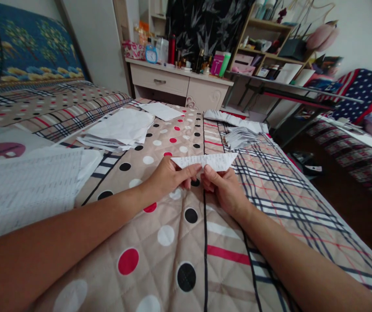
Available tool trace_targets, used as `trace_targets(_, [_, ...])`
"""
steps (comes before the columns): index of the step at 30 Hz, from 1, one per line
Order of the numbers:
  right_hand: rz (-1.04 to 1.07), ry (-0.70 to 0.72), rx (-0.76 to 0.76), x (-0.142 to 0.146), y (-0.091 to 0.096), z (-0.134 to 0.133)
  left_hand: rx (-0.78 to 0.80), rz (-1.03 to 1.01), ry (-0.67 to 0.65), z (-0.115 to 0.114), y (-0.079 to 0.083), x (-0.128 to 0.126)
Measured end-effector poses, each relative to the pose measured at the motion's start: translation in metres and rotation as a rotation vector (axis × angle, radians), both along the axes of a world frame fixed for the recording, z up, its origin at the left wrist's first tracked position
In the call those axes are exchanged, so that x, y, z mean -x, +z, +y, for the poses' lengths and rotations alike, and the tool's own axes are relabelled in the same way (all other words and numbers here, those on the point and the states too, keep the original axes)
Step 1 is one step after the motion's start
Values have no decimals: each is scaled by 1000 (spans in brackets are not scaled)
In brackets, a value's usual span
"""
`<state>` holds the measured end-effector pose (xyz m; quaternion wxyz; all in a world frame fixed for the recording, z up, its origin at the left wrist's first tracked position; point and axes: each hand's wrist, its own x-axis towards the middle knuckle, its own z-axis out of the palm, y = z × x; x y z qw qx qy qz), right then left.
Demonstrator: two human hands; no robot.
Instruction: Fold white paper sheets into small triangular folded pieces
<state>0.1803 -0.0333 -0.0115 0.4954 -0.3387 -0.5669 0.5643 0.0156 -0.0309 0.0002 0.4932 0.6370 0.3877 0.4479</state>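
Between my two hands is a folded sheet of paper [220,161] with writing on it, long and narrow with slanted ends. My left hand [176,173] pinches its left part, thumb lying along the lower edge. On the right part, my right hand [221,184] grips the lower edge with its thumb near the middle. The fingers behind the paper are partly hidden. Just beyond, on the bedspread, lies a pile of folded paper pieces [240,138]. A stack of loose white sheets [117,128] rests to the left.
Written sheets [33,186] spread at the near left. One white sheet [161,111] and a folded paper strip [234,120] lie farther back. The patterned bedspread [160,268] reaches a white dresser [160,82] crowded with bottles. Shelves [270,26] stand at the back right.
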Motion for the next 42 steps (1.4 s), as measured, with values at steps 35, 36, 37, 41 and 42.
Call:
trace_targets(35, [-556,-421,-604,-18,1,8,-287,-68,430,8,4,21])
trace_targets(36, [-555,-409,-582,-17,1,8,-467,54,456,8,5,22])
trace_targets(37, [-558,-398,-570,-17,1,8,-622,179,432,8,5,23])
trace_targets(41, [-593,-344,-555,-16,3,7,-828,486,178,11,-1,24])
trace_targets(42, [-595,-318,-549,-16,4,6,-786,497,151,12,-4,23])
